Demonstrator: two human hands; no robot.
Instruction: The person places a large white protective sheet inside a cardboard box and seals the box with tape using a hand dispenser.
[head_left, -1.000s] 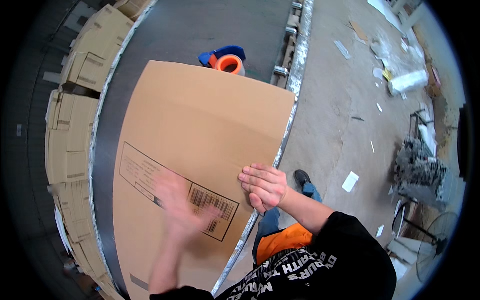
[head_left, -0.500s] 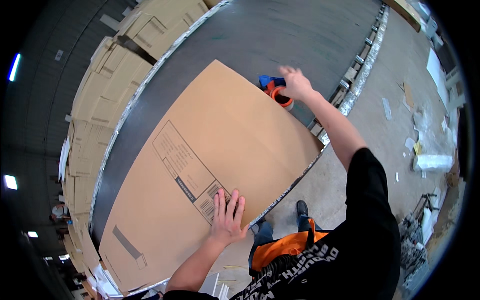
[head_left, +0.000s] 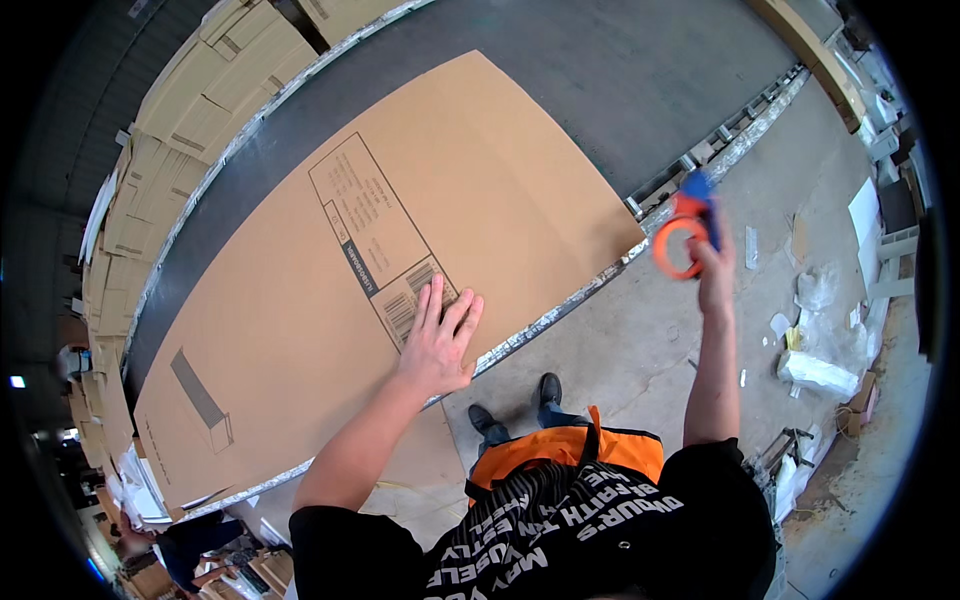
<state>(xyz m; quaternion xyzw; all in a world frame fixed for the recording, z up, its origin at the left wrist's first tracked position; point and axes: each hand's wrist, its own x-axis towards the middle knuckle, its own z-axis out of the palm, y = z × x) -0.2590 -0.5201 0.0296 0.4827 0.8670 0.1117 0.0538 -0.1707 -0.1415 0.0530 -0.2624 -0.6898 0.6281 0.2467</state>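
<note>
A large flat cardboard box (head_left: 500,190) lies on the dark conveyor belt (head_left: 640,70), with a printed label and barcodes on its top. My left hand (head_left: 437,338) rests flat on the box near its front edge, fingers spread over the barcodes. Out to the right, past the belt's edge, my right hand (head_left: 712,270) is closed round a tape dispenser (head_left: 690,222) with a blue and red body and an orange ring. The dispenser is raised above the floor and a little blurred.
Stacked cardboard boxes (head_left: 215,85) line the far left side of the belt. Rollers and a silvery rail (head_left: 740,145) run along its right edge. Plastic wrap (head_left: 820,370) and scraps litter the floor at right. Another person (head_left: 190,550) is at the lower left.
My right hand has taken up the tape dispenser from beside the box and swung it right, past the belt's edge. My left hand stays on the box. The whole view has shifted.
</note>
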